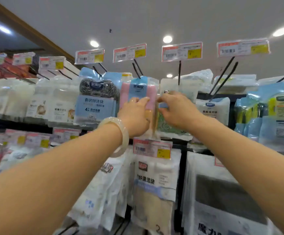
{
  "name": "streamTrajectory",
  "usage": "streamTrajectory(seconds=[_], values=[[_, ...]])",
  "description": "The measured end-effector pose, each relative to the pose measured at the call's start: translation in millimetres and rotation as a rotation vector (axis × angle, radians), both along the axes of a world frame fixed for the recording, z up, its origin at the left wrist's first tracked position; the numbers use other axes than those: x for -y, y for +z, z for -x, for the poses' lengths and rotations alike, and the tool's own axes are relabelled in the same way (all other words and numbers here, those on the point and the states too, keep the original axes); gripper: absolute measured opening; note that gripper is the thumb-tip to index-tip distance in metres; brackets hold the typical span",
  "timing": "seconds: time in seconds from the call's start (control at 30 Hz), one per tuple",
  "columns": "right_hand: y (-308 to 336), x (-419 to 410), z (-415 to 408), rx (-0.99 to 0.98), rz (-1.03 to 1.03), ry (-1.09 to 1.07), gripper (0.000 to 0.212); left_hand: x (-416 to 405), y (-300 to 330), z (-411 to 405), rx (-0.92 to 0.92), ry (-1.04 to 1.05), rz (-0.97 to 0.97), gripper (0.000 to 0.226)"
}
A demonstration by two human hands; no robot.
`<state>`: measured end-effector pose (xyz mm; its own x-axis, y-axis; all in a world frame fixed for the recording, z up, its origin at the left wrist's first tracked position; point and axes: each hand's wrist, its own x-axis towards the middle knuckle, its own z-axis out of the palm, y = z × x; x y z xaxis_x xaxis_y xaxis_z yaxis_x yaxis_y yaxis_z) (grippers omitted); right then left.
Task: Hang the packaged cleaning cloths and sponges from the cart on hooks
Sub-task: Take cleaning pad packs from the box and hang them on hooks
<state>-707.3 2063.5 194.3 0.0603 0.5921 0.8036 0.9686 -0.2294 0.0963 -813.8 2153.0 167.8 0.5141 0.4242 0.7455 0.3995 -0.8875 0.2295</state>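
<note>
At top hooks: left hand (135, 114) steadies pink pack (138, 92); right hand (175, 109) pinches green pack (167, 126); thread hole onto hook (179, 72) at 12 o'clock.

A clear packet of pink and yellow cloths (138, 94) with a blue band hangs upright on a black double-prong hook (137, 69), under the fingers of the left hand (135, 114). Just beside it, behind the right hand (176, 110), sits a green-patterned packet (167, 128), partly hidden.
</note>
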Motion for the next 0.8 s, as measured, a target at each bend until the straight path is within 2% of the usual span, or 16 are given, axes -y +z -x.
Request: streamTrajectory(seconds=[0.17,0.33,0.43,0.6,0.8], values=[[-32,-29,58,0.065,0.105,0.128,0.038,-11,-31,61,-0.055,0.157,0.001,0.069],[-106,-82,127,0.021,0.31,0.297,0.039,-35,-106,151,-0.264,0.434,0.15,0.065],[-172,-110,180,0.024,0.48,0.419,0.04,-38,-170,217,-0.37,0.617,0.327,0.063],[-304,-137,281,0.024,0.819,0.653,0.049,-25,-289,342,-0.431,0.887,0.749,0.073],[-451,-128,381,0.009,1.114,0.841,0.046,10,-413,447,-0.244,1.069,1.127,0.07]])
